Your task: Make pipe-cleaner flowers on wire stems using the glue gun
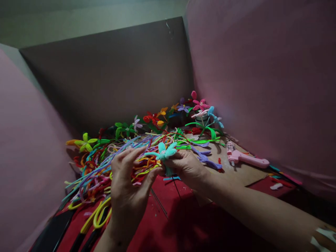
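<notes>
The head camera looks forward and down, close.

Below the turquoise flower point(163, 154), the near table point(152, 231) leaves room past thin wires point(162, 209); heaped fuzzy stems point(102, 163) block the left, a pink glue gun point(248, 159) the right, standing flowers point(151, 118) the far side.

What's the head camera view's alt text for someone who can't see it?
A right hand holds a turquoise fuzzy flower, the left hand open beside it, above a red cloth. Beyond are a heap of colorful pipe cleaners and more flowers, with a pink glue gun to the right.
</notes>
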`<state>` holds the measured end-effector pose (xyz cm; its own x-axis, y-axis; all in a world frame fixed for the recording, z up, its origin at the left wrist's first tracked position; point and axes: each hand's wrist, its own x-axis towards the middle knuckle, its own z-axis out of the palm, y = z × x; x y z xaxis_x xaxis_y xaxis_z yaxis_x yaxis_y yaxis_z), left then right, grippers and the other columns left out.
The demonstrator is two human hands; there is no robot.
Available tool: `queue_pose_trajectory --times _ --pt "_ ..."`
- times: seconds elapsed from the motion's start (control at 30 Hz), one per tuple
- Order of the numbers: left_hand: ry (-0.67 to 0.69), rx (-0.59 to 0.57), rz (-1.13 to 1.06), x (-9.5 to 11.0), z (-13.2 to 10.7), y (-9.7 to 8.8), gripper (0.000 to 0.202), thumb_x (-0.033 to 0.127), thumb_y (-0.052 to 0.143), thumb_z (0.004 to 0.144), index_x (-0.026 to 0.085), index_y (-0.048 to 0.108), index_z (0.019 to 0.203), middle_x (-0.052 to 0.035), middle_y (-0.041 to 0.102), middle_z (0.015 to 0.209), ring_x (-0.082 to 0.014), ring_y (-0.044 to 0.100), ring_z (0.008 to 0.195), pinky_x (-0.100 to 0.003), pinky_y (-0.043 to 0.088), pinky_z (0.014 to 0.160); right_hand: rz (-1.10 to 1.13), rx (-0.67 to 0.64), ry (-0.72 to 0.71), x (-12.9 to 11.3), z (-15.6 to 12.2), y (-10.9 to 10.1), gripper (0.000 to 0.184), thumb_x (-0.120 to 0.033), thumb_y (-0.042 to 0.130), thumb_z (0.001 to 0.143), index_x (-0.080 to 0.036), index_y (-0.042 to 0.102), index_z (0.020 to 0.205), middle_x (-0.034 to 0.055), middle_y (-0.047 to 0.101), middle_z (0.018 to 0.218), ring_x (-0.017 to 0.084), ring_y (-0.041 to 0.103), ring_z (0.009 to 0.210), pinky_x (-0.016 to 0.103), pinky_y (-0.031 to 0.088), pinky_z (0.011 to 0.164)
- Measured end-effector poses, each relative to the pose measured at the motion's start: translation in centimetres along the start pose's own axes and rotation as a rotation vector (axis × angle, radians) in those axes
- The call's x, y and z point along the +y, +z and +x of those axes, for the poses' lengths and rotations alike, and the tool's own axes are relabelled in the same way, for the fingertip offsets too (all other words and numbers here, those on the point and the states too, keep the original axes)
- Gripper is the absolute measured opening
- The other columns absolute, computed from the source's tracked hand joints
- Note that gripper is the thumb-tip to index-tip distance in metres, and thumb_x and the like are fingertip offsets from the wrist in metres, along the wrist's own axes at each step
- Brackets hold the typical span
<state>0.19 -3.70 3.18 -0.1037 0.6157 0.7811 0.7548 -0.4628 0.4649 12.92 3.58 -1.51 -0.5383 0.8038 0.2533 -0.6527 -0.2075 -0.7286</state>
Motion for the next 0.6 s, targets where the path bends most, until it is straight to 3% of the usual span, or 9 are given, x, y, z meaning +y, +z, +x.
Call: queue_pose_trajectory --times 0.07,0.17,0.27,0.43,0.6 --pt "0.198 -0.041 0.178 0.3 0.4 0.1 0.037 0.024 0.068 0.071 0.023 0.058 0.107 -0.0065 0.051 0.106 -0.023 0.048 0.1 -0.039 0.042 0.086 0.0 0.014 0.02 -0.1 -0.1 0.2 0.02 -0.026 0.077 0.059 -0.015 0.071 0.074 0.0017 0.066 0.067 0.012 0.06 0.063 0.028 0.047 0.065" --pt "0.35 -0.093 0.325 0.3 1.3 0.7 0.02 0.02 0.063 0.074 0.02 0.061 0.094 -0.0072 0.055 0.093 -0.0229 0.048 0.091 -0.038 0.044 0.078 -0.033 0.009 0.034 -0.6 -0.5 0.8 0.022 -0.027 0.079 0.055 -0.014 0.071 0.072 0.001 0.064 0.061 0.013 0.058 0.06 0.026 0.046 0.06" --pt "0.421 -0.098 0.38 0.0 1.8 1.2 0.003 0.018 0.059 0.077 0.02 0.061 0.078 -0.0061 0.056 0.084 -0.0212 0.048 0.083 -0.034 0.044 0.07 -0.06 0.023 0.041 -1.0 -0.7 0.9 0.023 -0.03 0.078 0.056 -0.013 0.071 0.07 0.0005 0.062 0.056 0.011 0.056 0.054 0.027 0.045 0.058" --pt "0.514 -0.127 0.432 -0.6 1.7 1.3 0.005 0.016 0.061 0.076 0.018 0.056 0.074 -0.0059 0.061 0.079 -0.0206 0.049 0.078 -0.035 0.043 0.072 -0.056 0.009 0.044 -0.3 -0.5 0.2 0.027 -0.031 0.077 0.056 -0.014 0.073 0.076 0.0003 0.063 0.059 0.011 0.056 0.053 0.029 0.046 0.062" --pt "0.545 -0.045 0.513 -0.5 0.9 1.7 0.008 0.018 0.061 0.074 0.019 0.054 0.071 -0.0068 0.061 0.075 -0.0228 0.05 0.076 -0.038 0.04 0.071 -0.157 0.02 -0.066 0.1 -0.6 0.0 0.026 -0.031 0.073 0.06 -0.014 0.073 0.08 0.0024 0.066 0.067 0.012 0.056 0.062 0.031 0.046 0.07"
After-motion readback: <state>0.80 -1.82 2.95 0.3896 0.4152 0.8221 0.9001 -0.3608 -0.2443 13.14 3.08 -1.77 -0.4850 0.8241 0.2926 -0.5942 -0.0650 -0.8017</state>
